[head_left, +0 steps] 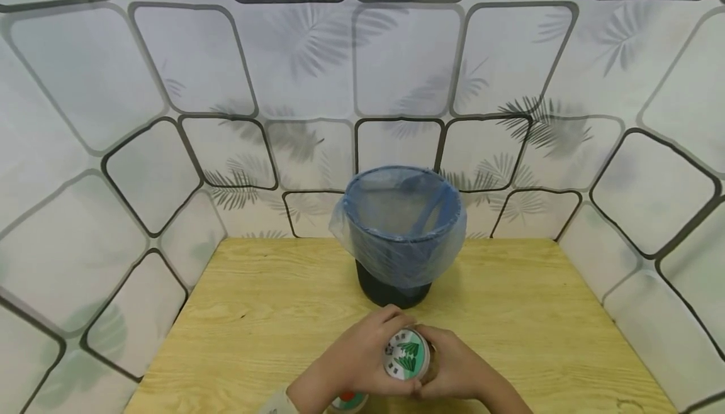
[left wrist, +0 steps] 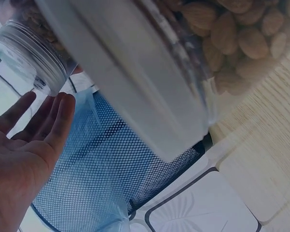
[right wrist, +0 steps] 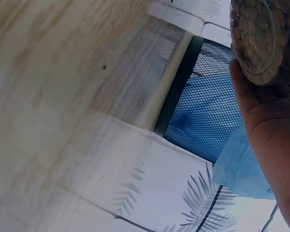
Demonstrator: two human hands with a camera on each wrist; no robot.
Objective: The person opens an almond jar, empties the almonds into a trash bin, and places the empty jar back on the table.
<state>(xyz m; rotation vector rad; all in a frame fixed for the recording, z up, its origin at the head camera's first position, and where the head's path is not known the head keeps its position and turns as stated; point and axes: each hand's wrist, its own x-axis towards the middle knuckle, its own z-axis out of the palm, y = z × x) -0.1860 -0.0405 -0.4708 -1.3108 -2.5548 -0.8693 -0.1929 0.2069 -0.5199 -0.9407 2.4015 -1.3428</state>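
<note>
The jar [head_left: 406, 354] is turning its green-and-white lid toward my head camera, between both hands above the tabletop [head_left: 272, 301]. From nine o'clock, the left hand [head_left: 365, 354] is half-curling around the lid; from three, the right hand [head_left: 457, 363] is cupping the body. I'm seeing a bag-lined bin [head_left: 396, 263] standing at twelve, and a second jar [head_left: 348, 401] sitting at eight (the left wrist is partly hiding it).

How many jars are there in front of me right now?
2. One jar is held between the left hand and right hand; the second jar is at the head view's bottom edge, partly hidden by the left forearm. Others could be hidden.
</note>
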